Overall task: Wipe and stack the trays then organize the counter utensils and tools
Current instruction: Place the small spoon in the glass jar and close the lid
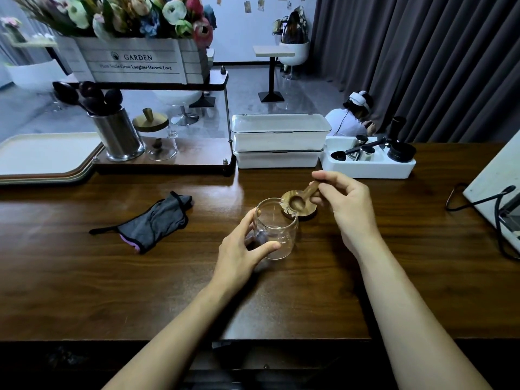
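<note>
An open clear glass jar (278, 229) stands on the dark wooden counter (112, 291). My left hand (242, 251) grips its near side. My right hand (346, 204) pinches the handle of a small wooden spoon (302, 197), whose bowl hovers at the jar's far rim. Behind the jar lies a round wooden lid (306, 212). A stack of trays (42, 156) sits at the far left. A grey cloth (154, 220) lies crumpled left of the jar.
A steel cup of dark spoons (118, 133) and a lidded glass jar (157, 136) stand on a low shelf. Two stacked white boxes (278, 142) and a white bin of coffee tools (368, 159) line the back. A white machine with cables (495, 192) sits at right.
</note>
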`<move>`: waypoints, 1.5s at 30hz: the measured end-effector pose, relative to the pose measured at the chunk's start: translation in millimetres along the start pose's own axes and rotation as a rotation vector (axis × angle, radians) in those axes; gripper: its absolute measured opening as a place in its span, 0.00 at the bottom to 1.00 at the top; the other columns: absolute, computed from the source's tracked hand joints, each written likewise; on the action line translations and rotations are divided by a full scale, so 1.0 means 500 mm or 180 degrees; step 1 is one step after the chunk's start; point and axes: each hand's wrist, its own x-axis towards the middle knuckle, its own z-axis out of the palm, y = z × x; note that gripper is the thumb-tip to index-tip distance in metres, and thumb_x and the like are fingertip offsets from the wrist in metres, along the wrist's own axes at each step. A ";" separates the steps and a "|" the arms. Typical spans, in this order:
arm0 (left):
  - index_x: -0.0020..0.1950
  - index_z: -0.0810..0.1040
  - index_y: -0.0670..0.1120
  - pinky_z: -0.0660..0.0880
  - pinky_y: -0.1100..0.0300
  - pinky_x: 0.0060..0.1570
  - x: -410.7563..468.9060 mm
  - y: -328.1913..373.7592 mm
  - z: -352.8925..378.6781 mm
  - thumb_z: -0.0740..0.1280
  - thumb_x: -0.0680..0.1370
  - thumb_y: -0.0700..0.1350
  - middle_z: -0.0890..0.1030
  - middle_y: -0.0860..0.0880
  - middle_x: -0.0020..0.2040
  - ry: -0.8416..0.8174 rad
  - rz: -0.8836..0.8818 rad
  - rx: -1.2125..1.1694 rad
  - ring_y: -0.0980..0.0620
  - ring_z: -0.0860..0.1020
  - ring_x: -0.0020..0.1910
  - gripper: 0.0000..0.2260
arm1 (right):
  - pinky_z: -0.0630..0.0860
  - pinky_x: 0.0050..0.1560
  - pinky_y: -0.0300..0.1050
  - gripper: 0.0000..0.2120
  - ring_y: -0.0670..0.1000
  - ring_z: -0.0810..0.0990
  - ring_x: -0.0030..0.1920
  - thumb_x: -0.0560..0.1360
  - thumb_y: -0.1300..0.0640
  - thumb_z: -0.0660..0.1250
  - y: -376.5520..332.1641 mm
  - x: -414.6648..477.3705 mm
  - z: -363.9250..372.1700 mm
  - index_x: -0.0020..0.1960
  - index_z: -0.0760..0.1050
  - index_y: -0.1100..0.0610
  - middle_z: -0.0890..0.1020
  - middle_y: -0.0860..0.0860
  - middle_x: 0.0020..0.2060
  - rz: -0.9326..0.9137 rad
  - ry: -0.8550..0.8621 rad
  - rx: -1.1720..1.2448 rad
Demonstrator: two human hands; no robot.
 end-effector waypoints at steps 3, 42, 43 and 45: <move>0.69 0.67 0.75 0.71 0.65 0.68 0.000 0.000 0.000 0.79 0.67 0.60 0.78 0.71 0.62 0.0007 0.0011 -0.0059 0.66 0.75 0.67 0.34 | 0.84 0.50 0.49 0.10 0.51 0.86 0.43 0.79 0.66 0.66 0.014 0.000 0.022 0.54 0.84 0.56 0.87 0.55 0.44 0.0024 -0.0014 -0.0097; 0.79 0.62 0.64 0.72 0.54 0.71 -0.005 -0.006 0.005 0.78 0.70 0.61 0.79 0.63 0.66 0.0041 -0.0031 0.0070 0.66 0.76 0.65 0.41 | 0.66 0.69 0.42 0.19 0.53 0.72 0.71 0.79 0.53 0.69 0.184 0.071 0.027 0.70 0.77 0.51 0.79 0.51 0.67 0.0264 -0.0114 -0.1928; 0.80 0.60 0.64 0.72 0.57 0.71 -0.006 -0.004 0.005 0.77 0.70 0.62 0.78 0.64 0.67 0.0034 -0.0024 0.0083 0.66 0.75 0.66 0.42 | 0.67 0.66 0.40 0.19 0.52 0.74 0.69 0.79 0.53 0.69 0.188 0.073 0.027 0.70 0.77 0.50 0.80 0.50 0.66 0.0250 -0.0094 -0.1917; 0.81 0.56 0.65 0.69 0.63 0.71 -0.007 -0.001 0.004 0.76 0.70 0.63 0.73 0.68 0.71 0.0035 0.0019 0.0135 0.67 0.73 0.68 0.44 | 0.68 0.63 0.39 0.18 0.51 0.77 0.66 0.79 0.54 0.69 0.194 0.076 0.030 0.69 0.78 0.48 0.81 0.49 0.64 0.0213 -0.0037 -0.1877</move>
